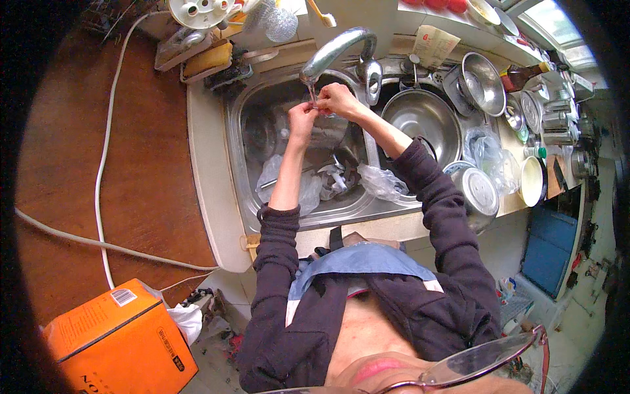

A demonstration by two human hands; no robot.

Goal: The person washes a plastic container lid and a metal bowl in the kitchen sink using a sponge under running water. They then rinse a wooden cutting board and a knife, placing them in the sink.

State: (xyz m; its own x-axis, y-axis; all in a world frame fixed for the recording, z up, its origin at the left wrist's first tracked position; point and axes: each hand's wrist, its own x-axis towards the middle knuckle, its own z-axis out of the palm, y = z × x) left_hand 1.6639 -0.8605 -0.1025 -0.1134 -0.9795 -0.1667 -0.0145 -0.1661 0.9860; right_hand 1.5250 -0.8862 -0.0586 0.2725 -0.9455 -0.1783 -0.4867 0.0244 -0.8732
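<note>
My left hand and my right hand meet fingertip to fingertip over the left basin of a stainless steel sink. Water runs from the chrome faucet onto the fingers. Both sets of fingers are pinched together; whether something small is between them is too fine to tell. Below the hands, clear plastic bags lie in the basin. Beside them is a white plastic part with metal blades. Another clear plastic bag drapes over the divider between the basins, under my right forearm.
A large steel bowl sits in the right basin. An upturned metal pot, a steel colander and a cream bowl crowd the right side. Left are a sponge, a white cable and an orange box.
</note>
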